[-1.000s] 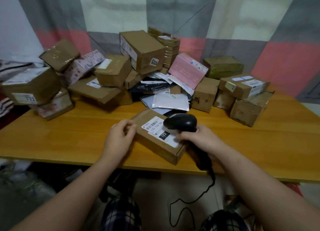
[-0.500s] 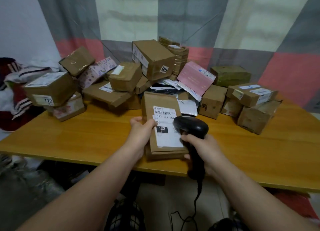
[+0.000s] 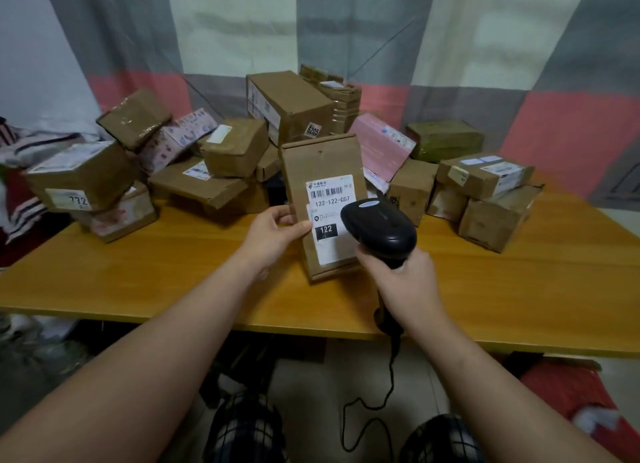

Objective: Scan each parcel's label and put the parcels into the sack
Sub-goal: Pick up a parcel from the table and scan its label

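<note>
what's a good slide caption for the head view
Left hand holds a cardboard parcel upright while the right hand aims a black scanner at its label.

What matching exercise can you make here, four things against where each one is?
1. barcode scanner
2. parcel labelled 122-122-C07
3. pink parcel
4. green box

a. back right of the table
b. gripped by the right hand
c. held upright by the left hand
d. leaning just left of the green box

Pairs: 1-b, 2-c, 3-d, 4-a.
</note>
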The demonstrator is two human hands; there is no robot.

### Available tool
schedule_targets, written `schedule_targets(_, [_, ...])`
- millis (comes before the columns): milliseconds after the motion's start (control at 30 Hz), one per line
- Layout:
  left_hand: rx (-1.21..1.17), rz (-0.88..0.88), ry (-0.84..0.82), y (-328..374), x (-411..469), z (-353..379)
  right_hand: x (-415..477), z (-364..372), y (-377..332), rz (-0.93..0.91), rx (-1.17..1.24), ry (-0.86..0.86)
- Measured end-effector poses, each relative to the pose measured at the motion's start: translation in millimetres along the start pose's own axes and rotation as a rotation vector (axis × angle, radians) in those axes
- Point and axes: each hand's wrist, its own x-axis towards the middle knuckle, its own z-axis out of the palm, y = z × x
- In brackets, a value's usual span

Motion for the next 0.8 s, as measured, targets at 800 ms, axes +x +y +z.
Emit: schedule_targets(800, [0.046,-0.031,0.072,-17.5,18.5,5.2,-1.9,-0.4,11.3,0.069,-0.269,0.08])
